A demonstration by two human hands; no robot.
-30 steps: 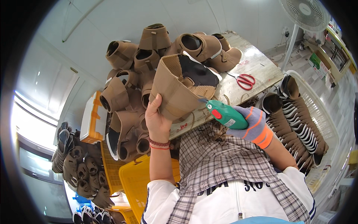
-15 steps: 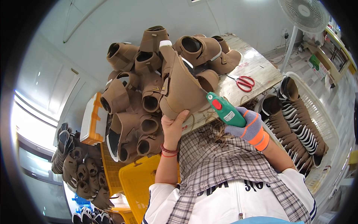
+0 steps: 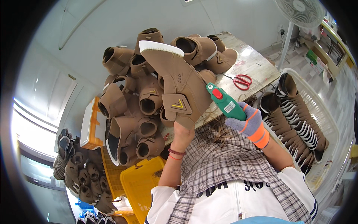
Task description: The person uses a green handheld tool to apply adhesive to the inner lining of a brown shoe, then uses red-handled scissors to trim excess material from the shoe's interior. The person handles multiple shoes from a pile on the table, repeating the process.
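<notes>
My left hand (image 3: 183,135) holds a brown shoe upper (image 3: 191,87) up by its lower end, its fingers mostly hidden by the upper. The piece is tilted, with a white toe edge at the top and a strap tab bearing a yellow mark facing me. In a grey and orange glove, my right hand (image 3: 249,123) is wrapped round a green handheld power tool (image 3: 228,105) with a red button. The tool's narrow tip reaches the right edge of the upper; whether it touches I cannot tell.
Several brown uppers (image 3: 149,106) are heaped on the worktable (image 3: 249,65), with red-handled scissors (image 3: 242,81) to their right. A white basket (image 3: 317,108) of stacked uppers stands at right, a yellow crate (image 3: 140,183) at lower left. Brown trimmings (image 3: 223,136) lie on my checked apron.
My left hand has turned the upper, so its white toe edge and marked strap now face me, and has shifted slightly right and down. The green tool stays in my right hand, nearly unmoved.
</notes>
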